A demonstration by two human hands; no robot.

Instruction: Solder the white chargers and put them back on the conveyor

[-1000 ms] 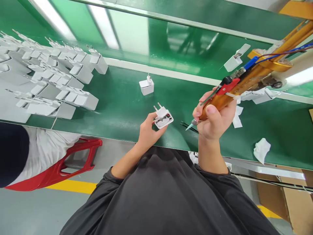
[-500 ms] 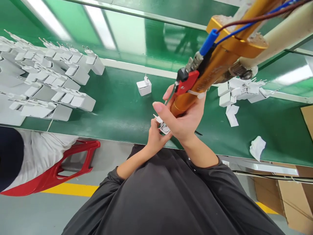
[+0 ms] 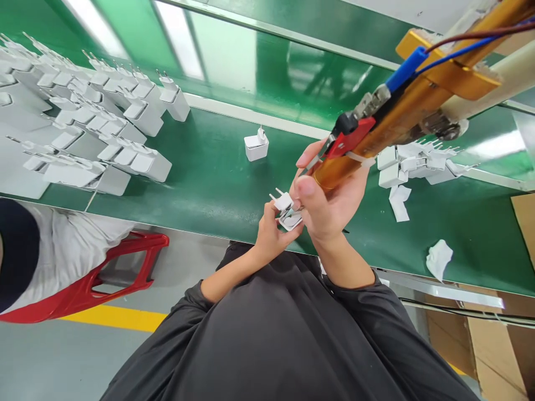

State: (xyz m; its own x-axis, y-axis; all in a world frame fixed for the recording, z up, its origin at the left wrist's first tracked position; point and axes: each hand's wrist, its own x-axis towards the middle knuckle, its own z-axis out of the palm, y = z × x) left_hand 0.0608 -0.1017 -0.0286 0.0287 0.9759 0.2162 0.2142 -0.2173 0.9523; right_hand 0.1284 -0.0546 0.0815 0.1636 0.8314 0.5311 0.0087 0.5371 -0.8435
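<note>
The open white plug adapter [image 3: 291, 221] is near the front edge of the green surface [image 3: 209, 184], and the left hand [image 3: 270, 236] has its grip clamped on the sides, the two pins pointing away from the person. From its right, the right hand [image 3: 334, 209] comes in with its grip wrapped round a gold dispensing tool [image 3: 422, 106] fitted with a red lever switch [image 3: 350, 139]. The nozzle seems to be at the adapter's opening, though fingers hide most of it. Beyond the open adapter stands a second white adapter [image 3: 256, 150], touched by neither hand. Well to its left are crowded rows of adapters [image 3: 104, 133]; to its right, a smaller cluster [image 3: 430, 161] and a crumpled white wipe [image 3: 439, 259].
</note>
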